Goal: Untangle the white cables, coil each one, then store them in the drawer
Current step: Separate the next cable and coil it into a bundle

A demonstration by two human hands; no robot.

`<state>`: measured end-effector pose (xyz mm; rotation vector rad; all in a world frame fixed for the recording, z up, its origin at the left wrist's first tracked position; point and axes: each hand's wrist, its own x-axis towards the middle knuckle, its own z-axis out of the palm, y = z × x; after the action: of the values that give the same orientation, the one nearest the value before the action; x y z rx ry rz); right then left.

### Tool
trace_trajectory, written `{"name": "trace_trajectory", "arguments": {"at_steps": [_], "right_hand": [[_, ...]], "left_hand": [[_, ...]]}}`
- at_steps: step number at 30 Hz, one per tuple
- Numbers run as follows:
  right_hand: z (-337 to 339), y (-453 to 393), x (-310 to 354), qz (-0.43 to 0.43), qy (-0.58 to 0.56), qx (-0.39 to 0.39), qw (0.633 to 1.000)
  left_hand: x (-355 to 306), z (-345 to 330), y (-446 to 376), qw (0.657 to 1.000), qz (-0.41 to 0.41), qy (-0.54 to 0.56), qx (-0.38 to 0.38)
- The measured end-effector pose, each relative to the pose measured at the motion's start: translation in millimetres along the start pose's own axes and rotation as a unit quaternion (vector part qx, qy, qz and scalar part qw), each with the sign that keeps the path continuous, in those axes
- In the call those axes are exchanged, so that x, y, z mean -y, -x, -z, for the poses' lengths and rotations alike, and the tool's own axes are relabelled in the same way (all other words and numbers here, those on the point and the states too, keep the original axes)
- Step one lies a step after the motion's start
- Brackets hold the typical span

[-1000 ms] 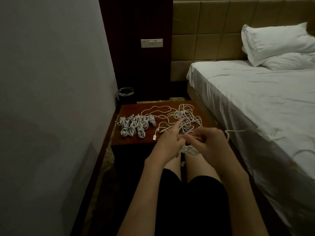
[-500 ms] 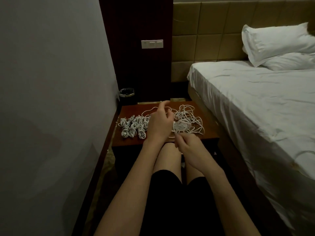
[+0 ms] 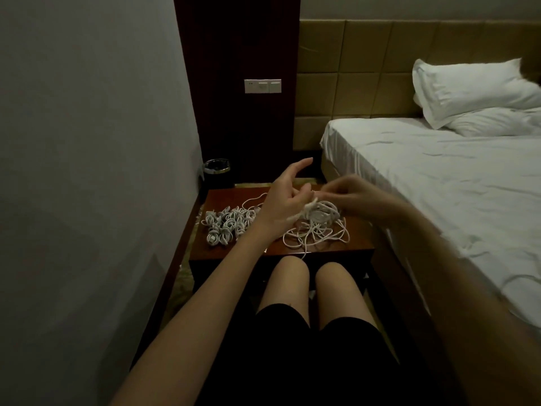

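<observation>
Dim light is falling across a small hotel-style bedroom, where a dark reddish wooden table (image 3: 360,230) with a smooth, glossy top is standing between a grey wall and a bed (image 3: 439,183). A seated person's two bare knees are showing just below the table's near edge.

Two hands are working above the table. The left hand (image 3: 288,200) is lifted with its index finger stretched up and its lower fingers curling around a small white coil of cable (image 3: 317,213). The right hand (image 3: 349,194), blurred, is meeting it from the right with fingertips pinched at the top of that same coil; exactly what they are pinching is hard to tell.

Just under both hands, a loose tangle of thin white cables (image 3: 316,237) is sprawling in open loops over the tabletop. To the left of the left hand, a heap of finished coiled cables (image 3: 225,225) is lying in tight little rings, too overlapped to count.

Beyond the left hand, one small round bin (image 3: 216,167) with a shiny metal rim is standing on the floor; its contents are not visible. To the right of the right hand, the bed is carrying a rumpled white sheet and two white pillows (image 3: 471,92) against a padded tan headboard (image 3: 366,68).
</observation>
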<state>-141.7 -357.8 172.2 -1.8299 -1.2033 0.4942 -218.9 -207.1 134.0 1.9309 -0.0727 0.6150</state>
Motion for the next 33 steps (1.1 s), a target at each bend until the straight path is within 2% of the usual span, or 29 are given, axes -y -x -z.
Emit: {"name": "trace_trajectory", "arguments": {"at_steps": [3,5,8,12,15,17,23,25,28,30,33], "right_hand": [[-14,5,-20,-0.019,-0.159,0.008,0.987],[-28,6,-24,-0.032,-0.163,0.004,0.986],[-51,1,-19,-0.029,-0.046,-0.017,0.998],[-76,-5,-7,-0.017,0.127,-0.016,0.992],[-72,0,10,0.023,0.260,0.009,0.965],[-62,7,23,0.018,0.331,0.033,0.943],[-32,10,35,-0.024,0.325,0.103,0.940],[-26,9,36,-0.053,0.270,0.102,0.956],[-22,9,34,-0.120,0.020,0.050,0.991],[-21,10,31,-0.167,-0.124,0.026,0.978],[-30,10,22,-0.207,-0.260,0.005,0.943]], "left_hand": [[-8,0,2,0.996,0.026,0.091,-0.008],[-14,0,3,0.991,0.035,0.118,-0.045],[-16,0,-3,0.990,0.028,0.077,-0.115],[-11,5,-6,0.985,-0.014,-0.088,-0.151],[-3,14,-6,0.956,-0.041,-0.265,-0.116],[-1,16,-3,0.938,-0.052,-0.331,-0.083],[-11,9,-1,0.912,-0.083,-0.401,-0.026],[-15,8,-2,0.905,-0.090,-0.416,-0.015],[-13,11,-2,0.909,-0.082,-0.408,0.008],[-10,12,-1,0.917,-0.079,-0.392,0.008],[-9,12,0,0.918,-0.064,-0.392,0.009]]}}
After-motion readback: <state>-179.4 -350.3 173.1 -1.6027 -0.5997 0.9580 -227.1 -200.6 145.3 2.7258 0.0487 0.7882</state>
